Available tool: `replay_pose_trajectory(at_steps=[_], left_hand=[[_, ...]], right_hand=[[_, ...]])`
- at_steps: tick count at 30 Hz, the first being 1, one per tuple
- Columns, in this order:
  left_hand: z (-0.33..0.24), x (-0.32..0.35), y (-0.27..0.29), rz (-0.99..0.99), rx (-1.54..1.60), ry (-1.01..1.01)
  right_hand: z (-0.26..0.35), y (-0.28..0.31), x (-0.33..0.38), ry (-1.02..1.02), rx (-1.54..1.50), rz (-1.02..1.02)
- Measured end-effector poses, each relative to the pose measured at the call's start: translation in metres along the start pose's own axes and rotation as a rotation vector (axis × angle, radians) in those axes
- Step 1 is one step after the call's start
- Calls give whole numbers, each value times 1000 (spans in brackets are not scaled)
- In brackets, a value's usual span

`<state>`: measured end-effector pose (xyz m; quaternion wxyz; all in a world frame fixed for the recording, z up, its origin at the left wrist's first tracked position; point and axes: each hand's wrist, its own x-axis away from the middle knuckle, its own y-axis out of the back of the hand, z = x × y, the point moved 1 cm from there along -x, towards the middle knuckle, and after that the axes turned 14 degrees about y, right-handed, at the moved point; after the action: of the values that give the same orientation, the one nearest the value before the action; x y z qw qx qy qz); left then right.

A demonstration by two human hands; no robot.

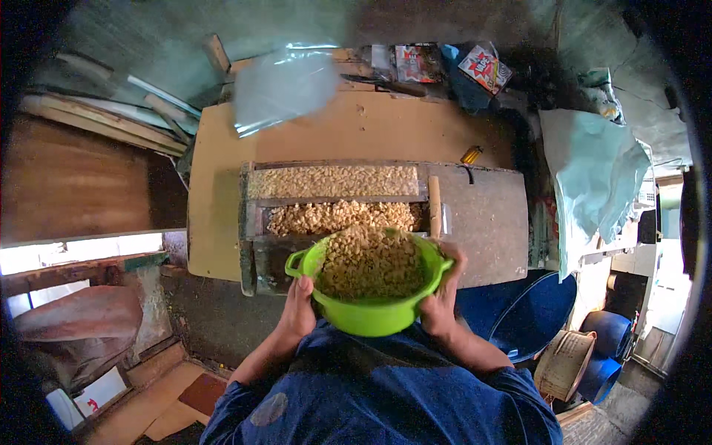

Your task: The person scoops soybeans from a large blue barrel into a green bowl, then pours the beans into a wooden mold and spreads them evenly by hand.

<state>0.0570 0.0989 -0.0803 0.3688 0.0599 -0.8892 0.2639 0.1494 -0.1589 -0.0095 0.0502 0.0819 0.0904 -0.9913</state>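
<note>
Between my left hand (299, 305) and my right hand (441, 300) is a bright green basin (371, 319) with loop handles, gripped at its two sides and tipped away from me. Pale beige bean-like pieces (367, 271) lie inside it, reaching up over its far rim. Just beyond stands a long wooden mould (243, 222) with parallel rows. Its far row of beans (334, 182) is flat and level, with a shiny look. Loose and heaped, the nearer row of beans (341, 216) lies right behind the basin. A light wooden stick (434, 200) lies across the mould's right end.
A tan board (415, 122) covers the table behind the mould. On its far edge rest a clear plastic sheet (285, 89), a dark knife (386, 85) and red-and-white packages (486, 67). A small amber object (471, 154) sits at right. Below right stands a large blue tub (534, 311).
</note>
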Motion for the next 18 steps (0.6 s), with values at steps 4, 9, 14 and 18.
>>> replay_pose_trajectory(at_steps=[4,9,14,18], left_hand=[[-7,7,17,-2,-35,-19],[1,5,56,-117,-290,-74],[-40,33,37,-67,-112,42],[-56,40,43,-50,-29,21]], right_hand=[[1,-19,9,-4,-16,-12],[-9,-35,16,-96,4,12],[-11,-58,14,50,-43,-1],[-7,-83,9,-117,-93,21]])
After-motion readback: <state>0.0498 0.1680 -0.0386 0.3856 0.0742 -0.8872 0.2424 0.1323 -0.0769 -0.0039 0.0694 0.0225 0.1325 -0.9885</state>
